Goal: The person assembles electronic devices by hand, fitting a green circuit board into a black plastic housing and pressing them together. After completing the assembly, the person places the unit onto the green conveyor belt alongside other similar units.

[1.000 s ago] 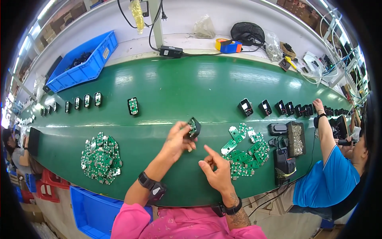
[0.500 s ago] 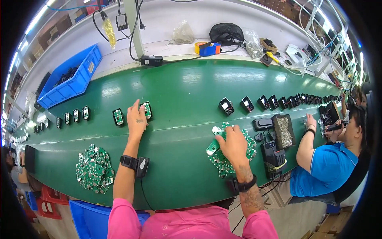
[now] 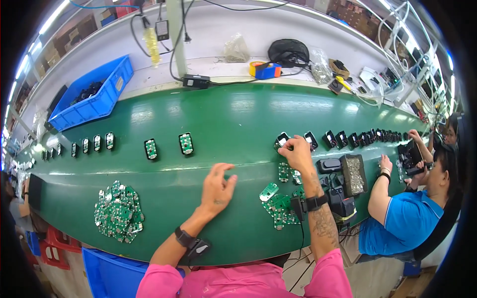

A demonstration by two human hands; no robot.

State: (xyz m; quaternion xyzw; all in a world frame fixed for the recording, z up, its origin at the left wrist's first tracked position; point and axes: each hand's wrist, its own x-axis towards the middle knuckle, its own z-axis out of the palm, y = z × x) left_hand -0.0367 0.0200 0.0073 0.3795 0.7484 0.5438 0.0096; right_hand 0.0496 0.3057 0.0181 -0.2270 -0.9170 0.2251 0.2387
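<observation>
Resting curled fingers at an open-topped black housing (image 3: 282,137), probably spaced for access, the right hand (image 3: 297,154) shows no clear grip; left of it, the left hand (image 3: 218,189) hovers empty, fingers apart.

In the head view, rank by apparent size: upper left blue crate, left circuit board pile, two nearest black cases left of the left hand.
1. Blue crate
2. Left circuit board pile
3. Left black case and right black case: too alike to rank
</observation>
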